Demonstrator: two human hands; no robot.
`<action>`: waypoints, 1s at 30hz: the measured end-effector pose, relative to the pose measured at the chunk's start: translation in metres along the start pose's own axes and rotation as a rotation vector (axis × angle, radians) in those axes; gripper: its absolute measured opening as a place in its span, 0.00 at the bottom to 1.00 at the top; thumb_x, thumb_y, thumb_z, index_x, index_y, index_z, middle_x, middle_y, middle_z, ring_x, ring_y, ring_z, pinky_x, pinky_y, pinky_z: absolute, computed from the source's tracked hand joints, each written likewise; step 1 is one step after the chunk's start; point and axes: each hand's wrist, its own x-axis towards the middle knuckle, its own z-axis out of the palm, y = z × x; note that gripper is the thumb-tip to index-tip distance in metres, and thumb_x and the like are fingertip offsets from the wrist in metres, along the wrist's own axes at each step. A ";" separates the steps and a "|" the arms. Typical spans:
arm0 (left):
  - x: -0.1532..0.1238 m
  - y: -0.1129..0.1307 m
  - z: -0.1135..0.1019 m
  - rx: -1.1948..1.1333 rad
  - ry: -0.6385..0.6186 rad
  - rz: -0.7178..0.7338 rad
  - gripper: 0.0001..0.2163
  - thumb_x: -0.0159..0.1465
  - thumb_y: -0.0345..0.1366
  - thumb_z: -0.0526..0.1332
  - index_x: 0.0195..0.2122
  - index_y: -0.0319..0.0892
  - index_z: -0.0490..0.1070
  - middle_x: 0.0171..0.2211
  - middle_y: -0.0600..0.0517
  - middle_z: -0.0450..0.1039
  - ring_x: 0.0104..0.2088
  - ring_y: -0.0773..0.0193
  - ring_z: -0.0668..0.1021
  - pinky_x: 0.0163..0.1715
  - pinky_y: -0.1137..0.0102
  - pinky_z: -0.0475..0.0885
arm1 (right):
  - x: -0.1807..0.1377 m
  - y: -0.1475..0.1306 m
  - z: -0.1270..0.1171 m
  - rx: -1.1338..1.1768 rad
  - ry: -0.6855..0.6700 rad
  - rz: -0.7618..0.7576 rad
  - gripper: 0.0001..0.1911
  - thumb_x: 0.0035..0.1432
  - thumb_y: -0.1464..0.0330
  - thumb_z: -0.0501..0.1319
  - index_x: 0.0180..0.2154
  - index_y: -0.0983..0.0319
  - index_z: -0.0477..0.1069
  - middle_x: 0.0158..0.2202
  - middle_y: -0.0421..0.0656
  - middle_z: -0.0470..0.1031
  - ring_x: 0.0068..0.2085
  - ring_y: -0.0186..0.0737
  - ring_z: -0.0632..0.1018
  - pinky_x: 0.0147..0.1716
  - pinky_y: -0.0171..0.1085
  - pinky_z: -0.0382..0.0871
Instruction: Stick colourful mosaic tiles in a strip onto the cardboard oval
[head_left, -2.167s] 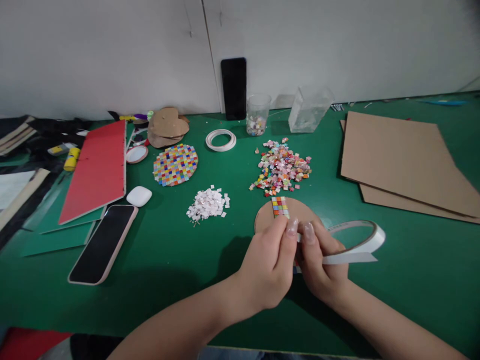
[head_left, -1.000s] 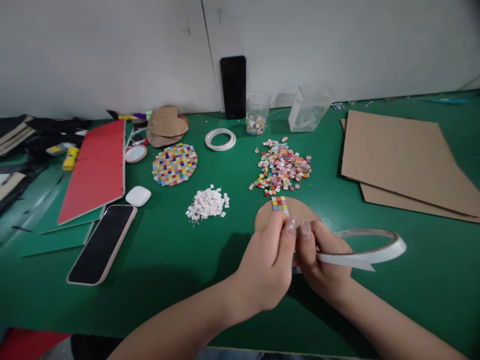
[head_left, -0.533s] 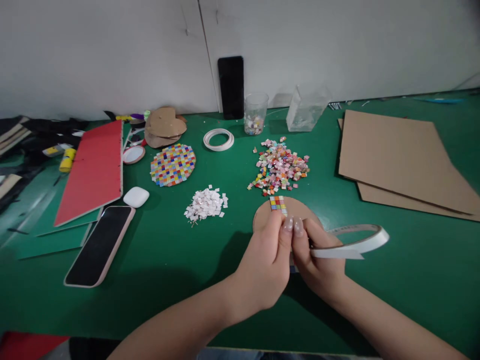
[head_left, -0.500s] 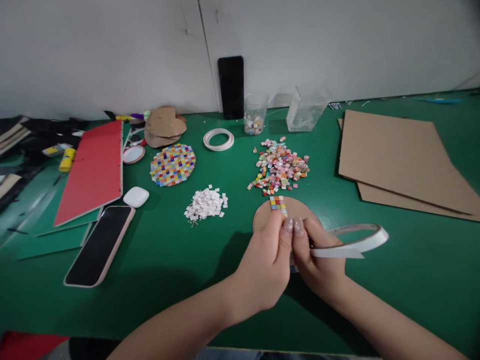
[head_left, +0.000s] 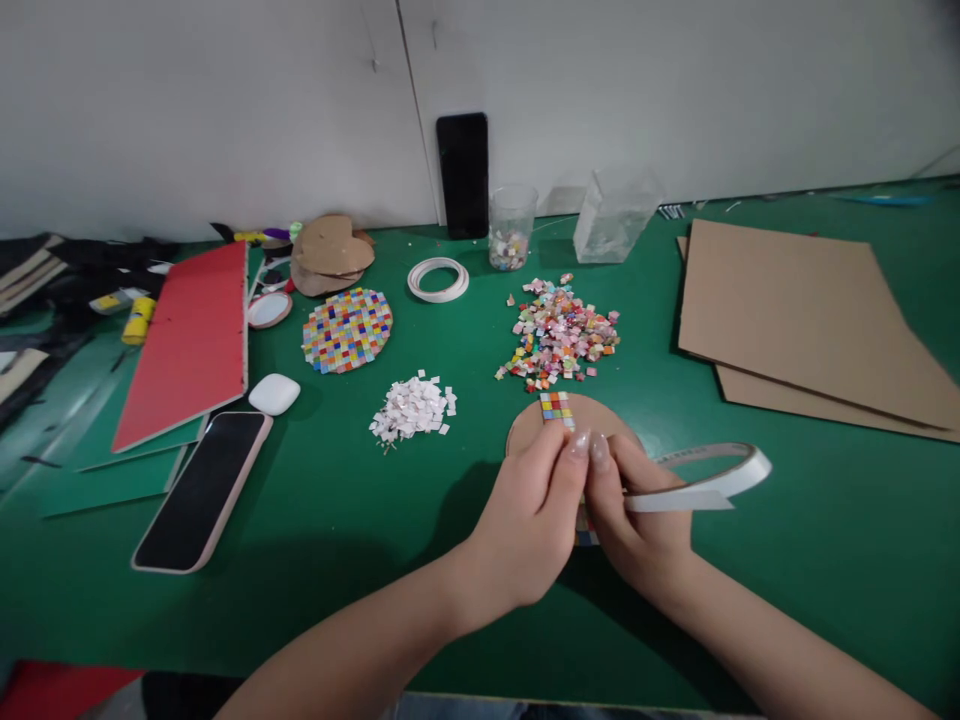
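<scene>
Above a round cardboard piece (head_left: pixel 604 415), my two hands meet thumb to thumb. My right hand (head_left: pixel 649 525) is closed around a roll of white tape (head_left: pixel 750 470), whose ring sticks out to the right with a short flap of strip. Fingers of my left hand (head_left: pixel 532 515) are pinched together, and what sits between them is hidden. A strip of coloured mosaic tiles (head_left: pixel 556 410) runs down the cardboard under my hands and shows again below them. Behind the cardboard lies a heap of loose coloured tiles (head_left: pixel 562 330).
White paper bits (head_left: pixel 412 408) lie left of my hands, near a tile-covered disc (head_left: pixel 347 330). Another tape roll (head_left: pixel 438 280), a cup of tiles (head_left: pixel 511 230) and a clear box (head_left: pixel 615 215) stand behind. Cardboard sheets (head_left: pixel 795 310) lie right; a phone (head_left: pixel 202 490) lies left.
My hands have shifted only slightly, still pressed together. The tape ring has tipped up a little, and a bit more of the tile strip shows below my hands.
</scene>
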 end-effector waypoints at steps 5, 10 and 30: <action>0.000 -0.002 0.000 0.086 -0.004 0.044 0.12 0.69 0.39 0.43 0.29 0.43 0.55 0.26 0.55 0.58 0.26 0.67 0.63 0.27 0.71 0.61 | -0.002 0.004 0.001 0.032 -0.018 0.050 0.16 0.62 0.73 0.52 0.23 0.59 0.52 0.17 0.32 0.53 0.17 0.28 0.57 0.15 0.30 0.51; -0.001 -0.003 0.000 0.051 -0.041 0.035 0.12 0.69 0.39 0.42 0.30 0.43 0.56 0.27 0.55 0.59 0.26 0.67 0.63 0.27 0.71 0.61 | -0.001 0.005 0.000 0.015 -0.021 0.070 0.16 0.62 0.73 0.52 0.22 0.59 0.52 0.17 0.32 0.53 0.16 0.28 0.57 0.14 0.30 0.50; -0.001 -0.006 0.000 0.003 -0.013 0.013 0.12 0.69 0.40 0.44 0.31 0.42 0.58 0.28 0.54 0.60 0.28 0.68 0.63 0.29 0.71 0.61 | -0.001 0.008 0.001 -0.029 -0.034 0.044 0.15 0.62 0.74 0.51 0.24 0.59 0.52 0.18 0.32 0.53 0.18 0.27 0.57 0.16 0.30 0.51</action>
